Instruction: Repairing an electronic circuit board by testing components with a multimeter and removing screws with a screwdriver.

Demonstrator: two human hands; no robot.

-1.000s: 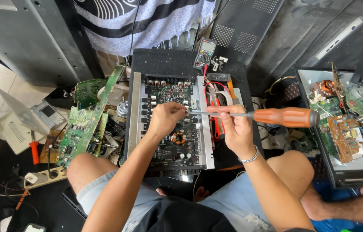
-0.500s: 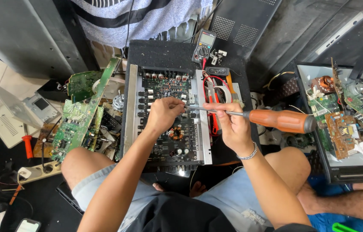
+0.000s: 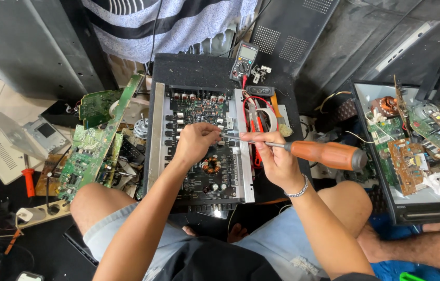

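Screwdriver (image 3: 313, 152) tip has crept toward left hand (image 3: 195, 141), fingers pinched on amplifier board (image 3: 204, 171); right hand (image 3: 272, 156) grips its shaft.

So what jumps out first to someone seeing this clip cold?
The open amplifier chassis at centre, both hands over its dark circuit board. The right hand holds an orange-handled screwdriver pointing left toward the left hand. Green circuit boards are piled at left.

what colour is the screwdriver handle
Orange-brown, with a dark end cap; the screwdriver handle shows clearly in the head view, held by the right hand.
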